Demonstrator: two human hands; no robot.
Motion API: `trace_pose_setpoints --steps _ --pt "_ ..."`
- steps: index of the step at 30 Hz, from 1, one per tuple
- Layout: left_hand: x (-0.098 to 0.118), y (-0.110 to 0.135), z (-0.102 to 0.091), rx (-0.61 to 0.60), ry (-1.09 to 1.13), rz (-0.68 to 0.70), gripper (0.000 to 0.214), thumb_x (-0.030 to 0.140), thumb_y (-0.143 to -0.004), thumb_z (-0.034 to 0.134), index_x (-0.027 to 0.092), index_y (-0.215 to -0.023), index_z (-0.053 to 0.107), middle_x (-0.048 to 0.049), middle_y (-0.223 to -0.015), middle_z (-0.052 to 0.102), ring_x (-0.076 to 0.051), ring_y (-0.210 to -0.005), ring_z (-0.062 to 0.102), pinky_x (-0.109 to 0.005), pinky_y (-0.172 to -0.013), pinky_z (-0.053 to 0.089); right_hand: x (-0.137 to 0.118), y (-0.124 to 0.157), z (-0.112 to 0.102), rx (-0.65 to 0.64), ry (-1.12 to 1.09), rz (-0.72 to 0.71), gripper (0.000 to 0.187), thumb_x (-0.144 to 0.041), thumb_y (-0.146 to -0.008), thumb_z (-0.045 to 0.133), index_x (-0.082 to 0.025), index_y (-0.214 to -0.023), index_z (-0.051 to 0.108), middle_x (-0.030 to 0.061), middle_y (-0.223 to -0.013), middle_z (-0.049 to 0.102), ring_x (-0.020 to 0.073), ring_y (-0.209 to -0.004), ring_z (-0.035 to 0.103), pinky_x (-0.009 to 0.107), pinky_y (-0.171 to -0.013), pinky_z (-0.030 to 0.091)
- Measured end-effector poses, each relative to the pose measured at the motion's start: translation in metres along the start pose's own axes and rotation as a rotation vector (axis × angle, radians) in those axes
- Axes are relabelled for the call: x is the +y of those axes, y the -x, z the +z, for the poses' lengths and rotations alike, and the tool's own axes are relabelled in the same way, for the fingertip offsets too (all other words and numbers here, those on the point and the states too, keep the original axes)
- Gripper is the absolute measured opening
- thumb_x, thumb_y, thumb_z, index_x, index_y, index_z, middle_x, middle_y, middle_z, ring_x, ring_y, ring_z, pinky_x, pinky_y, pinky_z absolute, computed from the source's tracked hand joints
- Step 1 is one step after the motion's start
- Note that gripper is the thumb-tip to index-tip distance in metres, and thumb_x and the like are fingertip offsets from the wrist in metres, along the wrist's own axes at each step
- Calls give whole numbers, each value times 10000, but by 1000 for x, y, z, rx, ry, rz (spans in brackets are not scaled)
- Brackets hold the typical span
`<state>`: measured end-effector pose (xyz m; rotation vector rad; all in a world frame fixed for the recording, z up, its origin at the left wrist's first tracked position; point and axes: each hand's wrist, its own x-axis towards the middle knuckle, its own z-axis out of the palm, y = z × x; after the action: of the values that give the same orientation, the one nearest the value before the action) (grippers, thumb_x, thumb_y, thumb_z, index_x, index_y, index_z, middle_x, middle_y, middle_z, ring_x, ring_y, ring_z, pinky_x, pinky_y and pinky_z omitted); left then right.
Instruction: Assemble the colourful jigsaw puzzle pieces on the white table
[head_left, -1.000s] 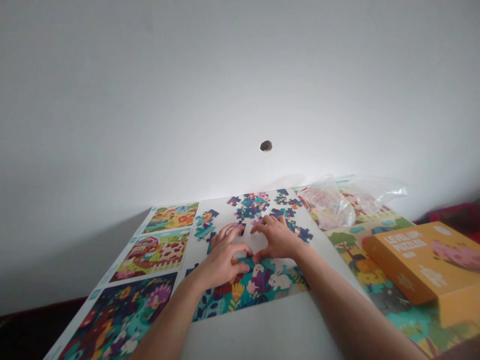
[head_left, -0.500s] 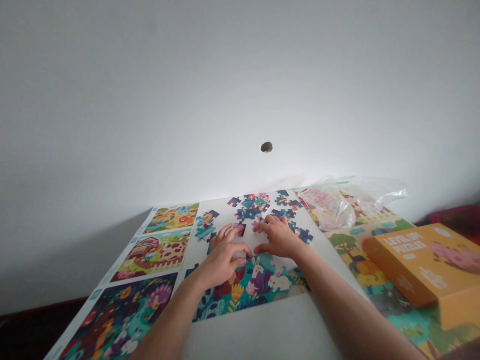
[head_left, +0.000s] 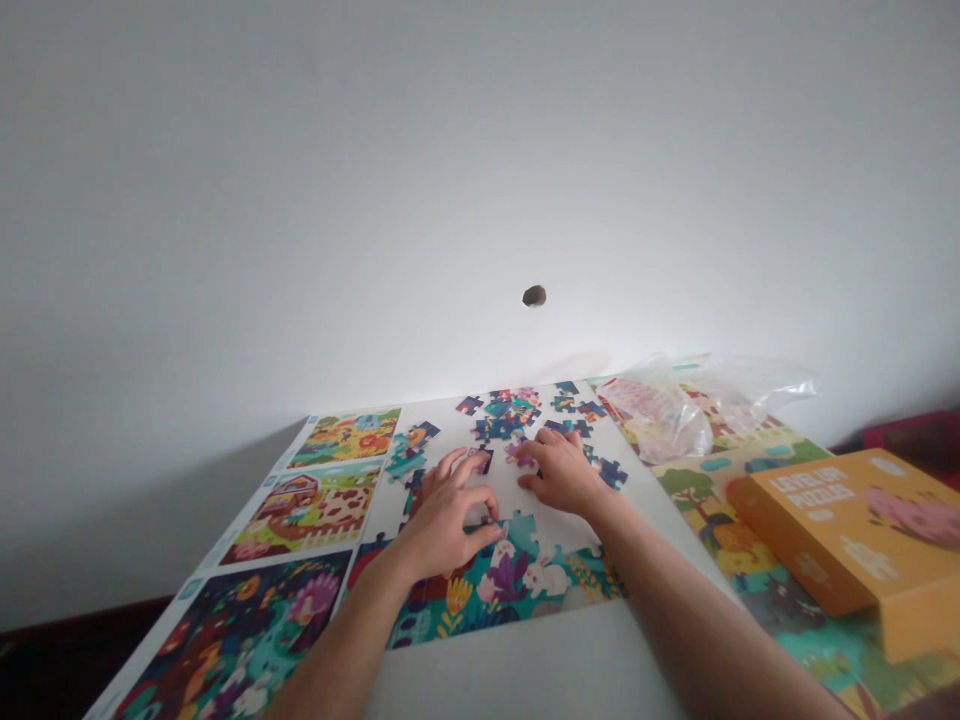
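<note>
My left hand (head_left: 442, 515) is at the upper edge of a partly assembled jigsaw puzzle (head_left: 517, 590), which shows white rabbits and plants. Its thumb and index fingertip come together on that edge, while the other fingers reach toward a dark puzzle piece (head_left: 486, 461). My right hand (head_left: 559, 475) lies farther back, thumb and fingers apart. Its fingertips touch a pink puzzle piece (head_left: 517, 453), partly hidden beneath them. Loose puzzle pieces (head_left: 502, 425) are clustered beyond both hands, and more pieces (head_left: 409, 455) lie to the left.
A printed picture sheet (head_left: 300, 510) runs along the left side. To the right, an orange puzzle box (head_left: 847, 530) rests on a colourful printed sheet (head_left: 690, 490). Crumpled clear plastic bags (head_left: 667, 420) sit near the wall (head_left: 375, 200), which has a small hole (head_left: 534, 296).
The assembled puzzle has shifted slightly left and toward me, showing more of its upper edge. My right thumb has drawn back from that edge; my left thumb and index remain there.
</note>
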<state>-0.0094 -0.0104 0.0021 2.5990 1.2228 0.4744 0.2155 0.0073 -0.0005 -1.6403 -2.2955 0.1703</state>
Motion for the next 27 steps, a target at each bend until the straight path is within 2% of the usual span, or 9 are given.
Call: trace_pose_setpoints --steps 9,13,27 --pt "-4 0 3 -3 -10 -9 148 394 -757 694 249 -786 684 -23 -1478 387 -357 -1403 201 -594 -1097 246 5 -3 0 146 -12 206 278 -145 -742 566 -237 -984 667 63 -1012 645 226 -966 575 372 -863 301" --pt "-3 0 3 -13 -15 -17 147 389 -763 689 245 -792 677 -30 -1487 373 -368 -1403 200 -605 -1088 249 7 -3 1 202 6 279 267 -110 -738 537 -220 -945 665 66 -990 667 228 -946 589 371 -845 301" --pt "-3 0 4 7 -6 -7 105 342 -766 687 241 -793 677 -38 -1463 407 -359 -1393 233 -600 -1085 276 4 -3 3 216 -6 268 170 -188 -795 523 -228 -866 672 57 -936 683 229 -932 601 369 -862 322"
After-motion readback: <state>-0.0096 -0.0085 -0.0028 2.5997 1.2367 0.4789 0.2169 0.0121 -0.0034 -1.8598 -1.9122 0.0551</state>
